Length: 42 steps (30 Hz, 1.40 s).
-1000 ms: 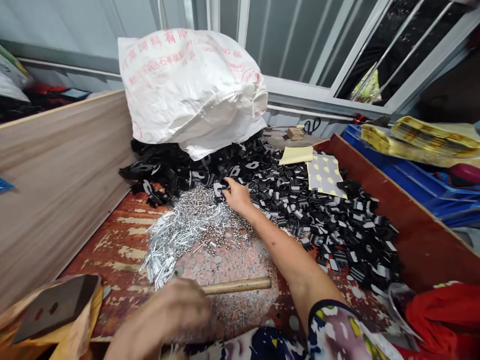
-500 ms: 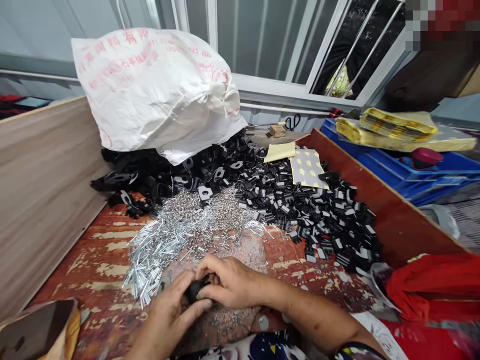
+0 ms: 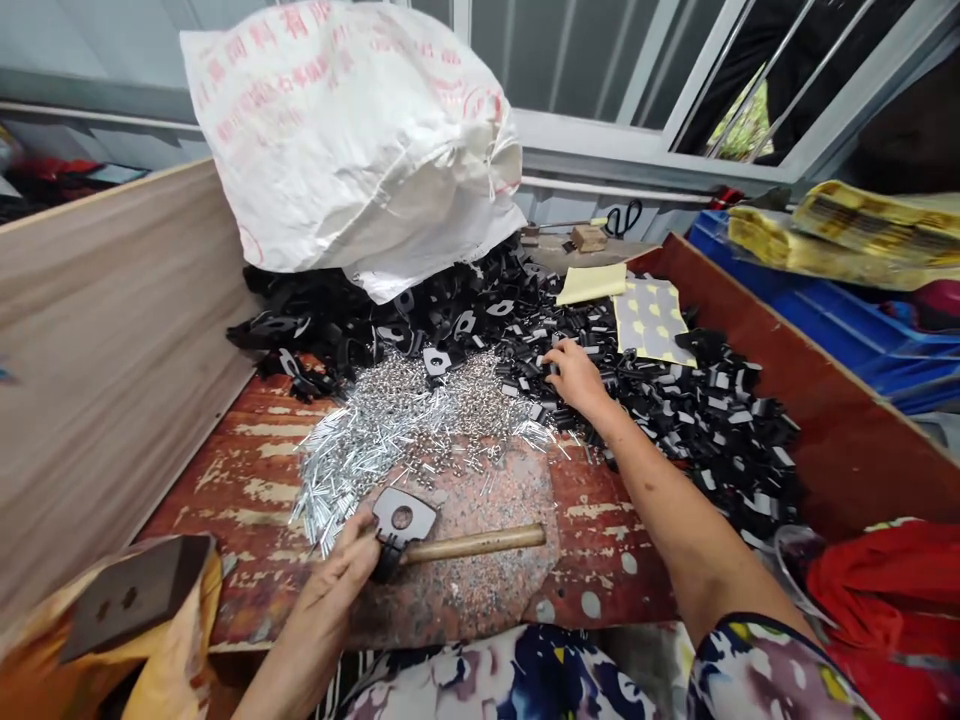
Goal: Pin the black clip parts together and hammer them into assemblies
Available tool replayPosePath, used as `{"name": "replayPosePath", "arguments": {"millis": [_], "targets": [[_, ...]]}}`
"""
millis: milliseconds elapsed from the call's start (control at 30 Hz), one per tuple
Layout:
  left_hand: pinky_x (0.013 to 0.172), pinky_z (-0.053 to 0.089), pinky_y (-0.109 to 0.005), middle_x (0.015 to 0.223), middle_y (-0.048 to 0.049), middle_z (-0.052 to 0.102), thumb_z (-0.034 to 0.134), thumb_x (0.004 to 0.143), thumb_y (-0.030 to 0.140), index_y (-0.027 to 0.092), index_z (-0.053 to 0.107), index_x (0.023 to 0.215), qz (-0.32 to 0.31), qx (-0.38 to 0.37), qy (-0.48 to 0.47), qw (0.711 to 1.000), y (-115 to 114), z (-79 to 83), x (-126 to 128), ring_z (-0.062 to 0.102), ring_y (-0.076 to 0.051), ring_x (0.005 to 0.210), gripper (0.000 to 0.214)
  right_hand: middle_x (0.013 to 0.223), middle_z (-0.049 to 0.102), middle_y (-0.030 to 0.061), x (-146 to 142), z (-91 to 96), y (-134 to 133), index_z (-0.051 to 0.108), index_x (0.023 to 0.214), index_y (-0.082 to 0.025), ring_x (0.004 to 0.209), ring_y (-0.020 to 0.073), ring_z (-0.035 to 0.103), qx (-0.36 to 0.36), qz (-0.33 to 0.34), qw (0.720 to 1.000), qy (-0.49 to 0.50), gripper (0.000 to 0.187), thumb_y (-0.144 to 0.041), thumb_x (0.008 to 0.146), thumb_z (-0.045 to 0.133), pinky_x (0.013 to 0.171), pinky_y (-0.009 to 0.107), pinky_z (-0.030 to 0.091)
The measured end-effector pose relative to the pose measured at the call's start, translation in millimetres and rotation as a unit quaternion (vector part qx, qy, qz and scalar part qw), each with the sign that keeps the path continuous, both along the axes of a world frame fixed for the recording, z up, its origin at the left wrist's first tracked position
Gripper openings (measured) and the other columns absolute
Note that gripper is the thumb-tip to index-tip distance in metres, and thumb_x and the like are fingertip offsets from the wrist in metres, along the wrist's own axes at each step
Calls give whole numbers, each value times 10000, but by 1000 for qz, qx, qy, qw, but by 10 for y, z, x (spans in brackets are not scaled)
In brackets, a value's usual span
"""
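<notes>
With the two-handed hold now ended, the grey-faced black piece (image 3: 422, 520) is pinched in the left hand (image 3: 341, 570) alone, while small black clips (image 3: 679, 425) are reached beneath the narrowed right hand (image 3: 576, 380), grip unclear, so picking seems underway.

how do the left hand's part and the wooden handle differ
The part is black and grey; the handle is brown wood. The part has a flat face with a round hole; the handle is a long rod. The left hand grips the part; no hand touches the handle's visible length. Both appear against the slab.
</notes>
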<state>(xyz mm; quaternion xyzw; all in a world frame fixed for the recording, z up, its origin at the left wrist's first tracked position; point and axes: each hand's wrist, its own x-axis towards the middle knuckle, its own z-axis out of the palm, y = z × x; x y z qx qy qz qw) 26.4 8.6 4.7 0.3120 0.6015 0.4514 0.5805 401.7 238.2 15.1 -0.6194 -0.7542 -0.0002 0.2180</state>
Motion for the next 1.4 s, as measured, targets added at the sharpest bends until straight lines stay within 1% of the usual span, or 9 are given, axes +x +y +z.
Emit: {"name": "replayPosePath", "arguments": {"millis": [100, 300, 467, 600, 833, 1067, 1200, 1300, 1400], "targets": [[1262, 203, -441, 1583, -76, 465, 808, 701, 681, 220, 773, 740, -11, -3, 56, 998, -20, 23, -97, 285, -351, 1532, 464, 1057, 668, 89, 3, -46, -75, 725, 909, -213, 1028, 260, 561, 26, 4, 1000, 2, 251, -34, 778, 607, 916, 374, 472], [813, 581, -313, 1465, -83, 500, 961, 529, 527, 198, 804, 759, 19, -55, -34, 998, -28, 90, -86, 460, -389, 1353, 432, 1009, 737, 99, -72, 90, -350, 762, 1011, -195, 1002, 263, 623, 93, -19, 993, 74, 245, -144, 907, 546, 969, 431, 489], [691, 587, -254, 1316, -105, 501, 896, 687, 463, 193, 810, 754, -74, -5, -67, 995, 64, 170, 181, 513, -290, 1147, 292, 1008, 785, -9, -897, 170, -1108, 797, 1012, -317, 982, 189, 699, 11, 153, 935, 321, 276, -143, 887, 623, 940, 410, 559], [628, 588, -247, 1157, -98, 511, 882, 709, 445, 211, 833, 804, -99, 34, -144, 984, 166, 253, 375, 519, -217, 949, 257, 953, 793, -13, -1504, 136, -1593, 792, 1035, -302, 894, 168, 719, 11, 229, 904, 360, 279, -123, 886, 638, 1132, 518, 457], [628, 586, -234, 1083, -97, 570, 845, 773, 406, 189, 824, 821, -102, 66, -187, 975, 142, 381, 399, 548, -195, 909, 223, 870, 784, -21, -1693, 92, -1773, 772, 1090, -353, 920, 214, 721, 35, 220, 915, 336, 327, -142, 925, 584, 1203, 673, 304], [581, 589, -242, 1017, -76, 558, 846, 751, 403, 181, 820, 819, -93, 71, -184, 976, 66, 361, 317, 551, -178, 837, 233, 954, 802, -13, -1765, 33, -1902, 777, 1105, -404, 932, 236, 740, -3, 229, 902, 367, 323, -213, 953, 565, 1181, 675, 342], [549, 592, -252, 1225, -114, 536, 811, 774, 391, 170, 818, 839, -88, 99, -126, 983, 26, 278, 254, 571, -178, 836, 230, 1026, 801, 15, -1811, -36, -2000, 780, 1127, -360, 975, 224, 738, -89, 233, 871, 424, 274, -238, 952, 609, 1121, 568, 462], [513, 572, -256, 1511, -126, 426, 786, 798, 391, 174, 819, 834, -107, 118, -65, 985, -33, 261, 155, 612, -199, 870, 222, 1119, 790, 46, -1788, -57, -2050, 761, 1187, -304, 1037, 224, 742, -233, 243, 801, 494, 270, -299, 940, 652, 966, 433, 586], [530, 529, -239, 1420, -129, 553, 767, 826, 374, 190, 824, 855, -126, 103, -44, 986, -126, 252, -39, 617, -196, 851, 194, 1163, 783, 49, -1661, -33, -2013, 724, 1260, -282, 1089, 221, 734, -315, 283, 775, 468, 321, -342, 958, 635, 977, 415, 580]]}}
